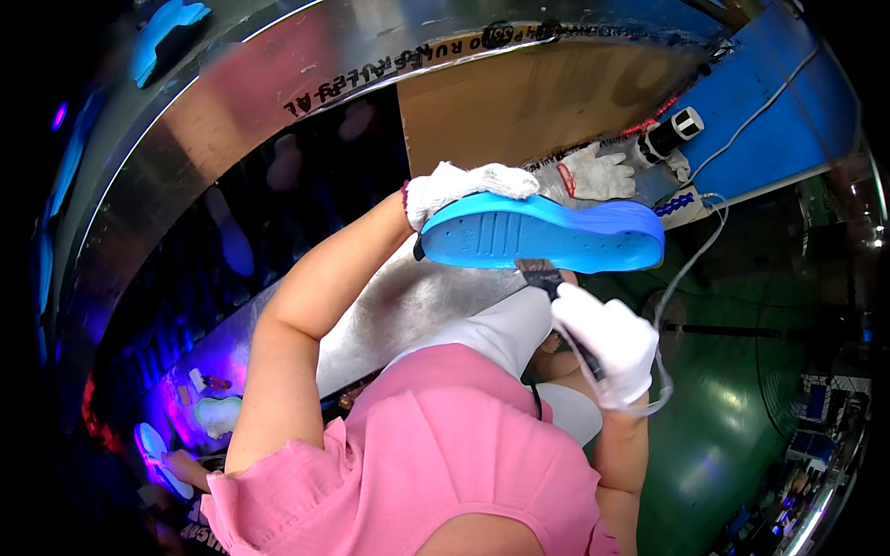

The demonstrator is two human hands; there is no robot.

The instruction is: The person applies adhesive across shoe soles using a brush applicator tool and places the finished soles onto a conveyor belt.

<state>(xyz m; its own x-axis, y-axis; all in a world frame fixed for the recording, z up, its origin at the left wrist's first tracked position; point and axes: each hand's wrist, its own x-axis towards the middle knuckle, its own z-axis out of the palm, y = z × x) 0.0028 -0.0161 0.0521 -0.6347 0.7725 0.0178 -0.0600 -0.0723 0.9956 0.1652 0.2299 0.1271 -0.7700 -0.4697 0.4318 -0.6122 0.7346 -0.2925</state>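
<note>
A blue shoe sole (547,236) is held up in front of me, its hollowed inner side with grooves and small holes facing me. My left hand (468,190), in a white knit glove, grips the sole along its far left edge; part of the fingers is hidden behind it. In a white glove too, my right hand (607,343) closes round a dark-handled brush (542,275). The bristles are at the sole's near edge; I cannot tell whether they touch it. A thin grey tube (681,273) loops down to the right hand.
Beyond the sole lie a spare white glove (598,174) and a black-and-white cylinder (674,134), near a cardboard sheet (538,102). A curved metal rim (185,139) borders a dark space with several soles. At lower left another person's hand (187,470) is by a pale sole (162,461).
</note>
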